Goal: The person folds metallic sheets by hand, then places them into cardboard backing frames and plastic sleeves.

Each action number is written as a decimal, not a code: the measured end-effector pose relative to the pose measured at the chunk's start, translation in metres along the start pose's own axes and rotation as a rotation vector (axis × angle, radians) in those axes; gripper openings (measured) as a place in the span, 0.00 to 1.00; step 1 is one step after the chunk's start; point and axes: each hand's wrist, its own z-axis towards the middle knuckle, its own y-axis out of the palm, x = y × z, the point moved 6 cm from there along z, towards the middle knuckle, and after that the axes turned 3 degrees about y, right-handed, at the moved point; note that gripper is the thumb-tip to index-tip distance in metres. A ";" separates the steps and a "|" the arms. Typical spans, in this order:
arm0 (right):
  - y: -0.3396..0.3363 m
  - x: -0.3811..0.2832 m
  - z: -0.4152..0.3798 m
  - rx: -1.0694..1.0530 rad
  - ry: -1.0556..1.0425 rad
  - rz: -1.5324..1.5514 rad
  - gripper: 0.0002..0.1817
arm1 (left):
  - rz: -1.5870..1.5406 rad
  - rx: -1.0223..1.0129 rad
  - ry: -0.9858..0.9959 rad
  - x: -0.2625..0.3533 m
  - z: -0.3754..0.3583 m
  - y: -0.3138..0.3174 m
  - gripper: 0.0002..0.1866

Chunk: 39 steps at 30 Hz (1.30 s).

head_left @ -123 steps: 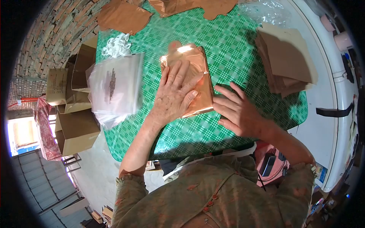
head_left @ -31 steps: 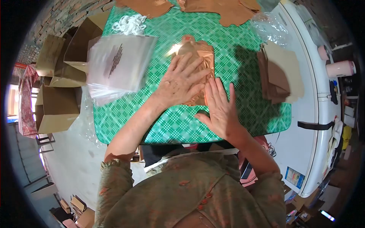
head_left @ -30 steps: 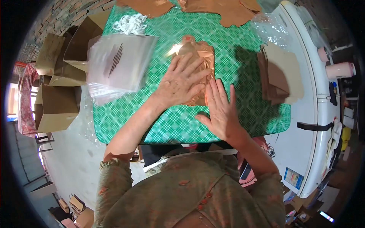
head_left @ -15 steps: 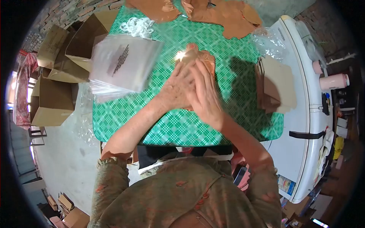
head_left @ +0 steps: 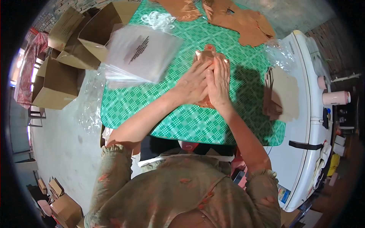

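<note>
A shiny orange-brown flat piece, of thin foil-like or satin-like material, lies on the green checked tabletop. My left hand rests flat on it, fingers stretched forward. Right beside it, my right hand lies along the piece's right side with its fingers straight. Both palms press down and the hands touch each other. Most of the piece is hidden under them; its top and a bit of the lower edge show. Larger orange-brown sheets of similar material are spread at the far edge.
A stack of clear plastic bags with dark print lies to the left, white cords behind it. Beige card pieces and crumpled clear plastic sit on the right, by a white appliance. Open cardboard boxes stand left.
The view has shifted, so the table contents appear further right. Both hands stay on the orange-brown piece; my right hand has turned straighter and lies more along the piece's right side.
</note>
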 end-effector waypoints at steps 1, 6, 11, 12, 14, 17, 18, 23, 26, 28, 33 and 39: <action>0.000 -0.001 0.000 0.004 0.013 0.006 0.37 | -0.015 0.036 -0.018 -0.002 0.001 -0.002 0.32; 0.007 0.007 0.000 0.022 0.110 -0.062 0.39 | -0.042 0.179 -0.063 -0.014 -0.002 -0.038 0.30; 0.012 0.008 0.001 0.021 0.048 -0.164 0.40 | 0.016 -0.018 -0.190 -0.004 -0.045 -0.067 0.29; 0.011 0.006 0.002 0.008 0.048 -0.171 0.39 | 0.027 -0.038 -0.203 0.002 -0.057 -0.070 0.28; 0.008 0.002 0.002 -0.021 0.050 -0.187 0.38 | 0.018 -0.076 -0.195 0.017 -0.074 -0.075 0.29; 0.011 0.004 0.000 0.010 0.053 -0.200 0.37 | 0.065 -0.112 -0.175 0.036 -0.091 -0.076 0.33; 0.012 0.006 0.000 0.006 0.051 -0.209 0.37 | 0.059 -0.129 -0.163 0.041 -0.093 -0.075 0.34; 0.014 0.008 -0.001 -0.038 0.016 -0.253 0.40 | 0.053 -0.171 -0.176 0.053 -0.100 -0.062 0.38; 0.013 0.006 -0.002 -0.036 0.017 -0.352 0.40 | 0.062 -0.173 -0.193 0.054 -0.099 -0.060 0.38; 0.013 0.004 -0.002 -0.028 0.004 -0.365 0.39 | 0.081 -0.188 -0.199 0.054 -0.095 -0.062 0.37; 0.013 0.004 -0.002 -0.058 0.006 -0.303 0.38 | 0.046 -0.036 -0.215 0.040 -0.060 -0.065 0.38; 0.013 0.005 -0.001 -0.017 -0.030 -0.270 0.31 | 0.095 -0.065 -0.159 0.027 -0.052 -0.025 0.47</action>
